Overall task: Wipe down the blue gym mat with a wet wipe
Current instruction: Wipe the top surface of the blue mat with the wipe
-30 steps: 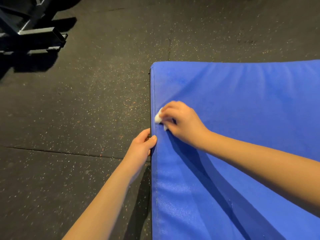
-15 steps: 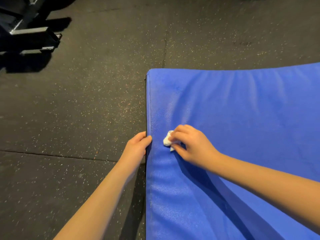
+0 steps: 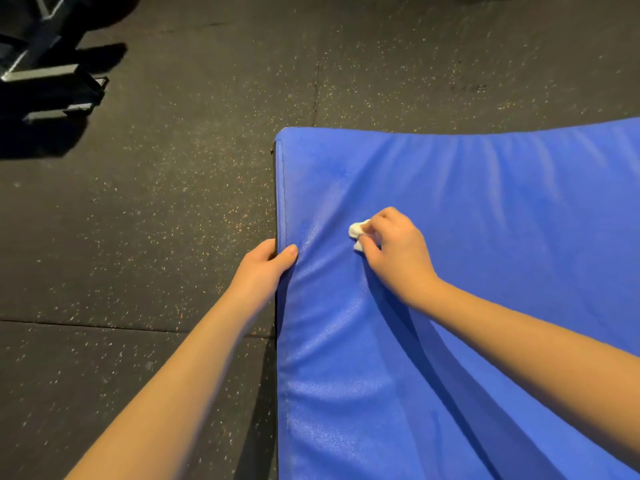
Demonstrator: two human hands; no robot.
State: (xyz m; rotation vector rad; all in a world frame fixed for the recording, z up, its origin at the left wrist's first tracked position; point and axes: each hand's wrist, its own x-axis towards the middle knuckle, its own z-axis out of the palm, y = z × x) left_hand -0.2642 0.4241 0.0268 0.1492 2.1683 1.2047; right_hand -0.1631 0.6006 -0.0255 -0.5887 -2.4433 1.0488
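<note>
The blue gym mat (image 3: 485, 209) lies on the dark floor and fills the right half of the view, its far left corner near the middle. My right hand (image 3: 398, 254) presses a small crumpled white wet wipe (image 3: 356, 233) onto the mat, a little in from the left edge. My left hand (image 3: 266, 265) grips that left edge, thumb on top of the mat and fingers curled down over the side.
Speckled black rubber flooring (image 3: 138, 220) surrounds the mat on the left and beyond it. The metal base of a piece of gym equipment (image 3: 52, 88) stands at the far left corner of the view.
My right hand has slid the wipe from the mat's left edge to the right, further onto the mat. My left hand keeps its hold on the edge.
</note>
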